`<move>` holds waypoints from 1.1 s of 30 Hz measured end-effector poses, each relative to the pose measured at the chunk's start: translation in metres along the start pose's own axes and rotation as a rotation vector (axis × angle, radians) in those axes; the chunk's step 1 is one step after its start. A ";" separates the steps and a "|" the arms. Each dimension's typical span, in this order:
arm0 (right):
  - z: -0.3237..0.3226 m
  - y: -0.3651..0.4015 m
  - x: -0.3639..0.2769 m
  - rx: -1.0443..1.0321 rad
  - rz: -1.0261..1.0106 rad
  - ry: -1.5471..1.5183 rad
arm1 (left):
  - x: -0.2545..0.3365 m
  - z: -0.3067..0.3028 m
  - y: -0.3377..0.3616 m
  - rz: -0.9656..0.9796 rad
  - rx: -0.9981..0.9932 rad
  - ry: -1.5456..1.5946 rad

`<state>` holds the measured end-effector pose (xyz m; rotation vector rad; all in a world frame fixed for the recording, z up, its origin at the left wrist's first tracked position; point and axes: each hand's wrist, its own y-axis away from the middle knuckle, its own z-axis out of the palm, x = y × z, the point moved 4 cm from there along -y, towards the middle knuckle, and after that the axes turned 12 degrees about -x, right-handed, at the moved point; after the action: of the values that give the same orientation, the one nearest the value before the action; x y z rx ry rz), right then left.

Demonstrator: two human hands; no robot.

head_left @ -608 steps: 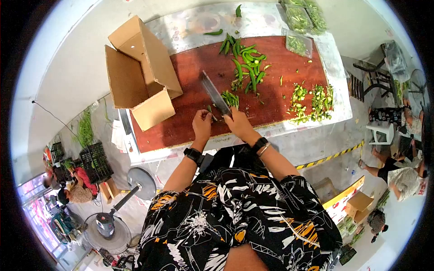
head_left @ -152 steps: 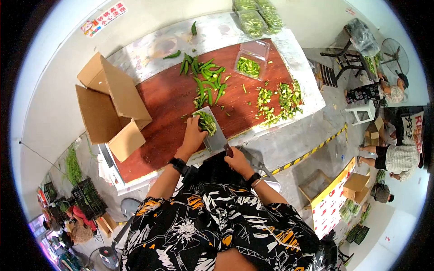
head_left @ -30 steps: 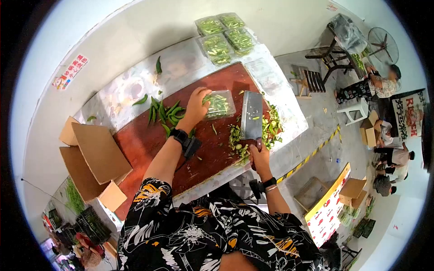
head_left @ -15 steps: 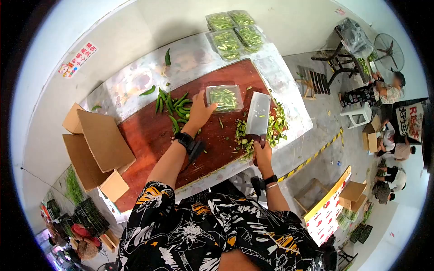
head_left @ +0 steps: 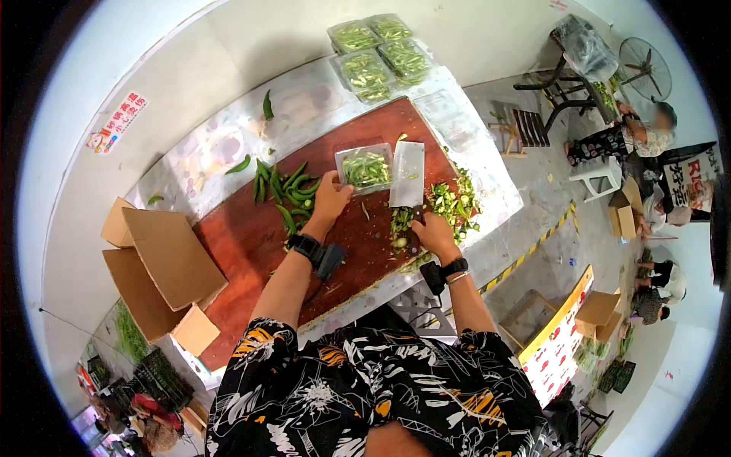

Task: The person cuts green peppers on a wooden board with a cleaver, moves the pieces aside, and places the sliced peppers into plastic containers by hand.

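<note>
My left hand (head_left: 330,199) is at the lower left corner of a clear plastic tray (head_left: 365,168) of cut green peppers, its fingers closed on the rim. My right hand (head_left: 434,232) is wrapped round the dark handle of a cleaver (head_left: 407,175). The wide blade lies close to the red-brown board, just right of the tray. Chopped peppers (head_left: 454,202) are heaped right of the blade, and some lie beneath it near the handle. Whole green peppers (head_left: 285,190) lie left of my left hand.
Several filled trays (head_left: 365,70) stand at the table's back edge. An open cardboard box (head_left: 171,259) is at the left end of the red board (head_left: 304,282). Single peppers (head_left: 267,105) lie on the white tabletop (head_left: 205,141). Other people (head_left: 647,137) are far right.
The cleaver has moved left, off the chopped heap, to beside the tray. My left hand has gone from spread beside the tray to closed at its corner.
</note>
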<state>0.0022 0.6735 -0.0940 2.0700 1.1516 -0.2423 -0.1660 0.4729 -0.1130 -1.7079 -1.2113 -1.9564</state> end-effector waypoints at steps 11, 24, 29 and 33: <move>-0.004 -0.065 -0.035 -0.207 -0.118 -0.762 | -0.004 -0.002 0.003 0.002 0.034 0.007; 0.004 -0.071 -0.040 -0.181 -0.025 -0.837 | -0.006 -0.002 0.008 0.085 -0.025 0.185; 0.008 -0.073 -0.038 -0.135 -0.073 -0.882 | -0.010 -0.005 0.021 -0.058 -0.038 0.281; 0.011 -0.074 -0.036 -0.134 -0.069 -0.888 | -0.016 0.000 0.015 -0.045 -0.009 0.362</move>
<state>-0.0758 0.6658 -0.1222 1.5152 0.6510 -0.9713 -0.1511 0.4591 -0.1212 -1.2631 -1.1151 -2.1781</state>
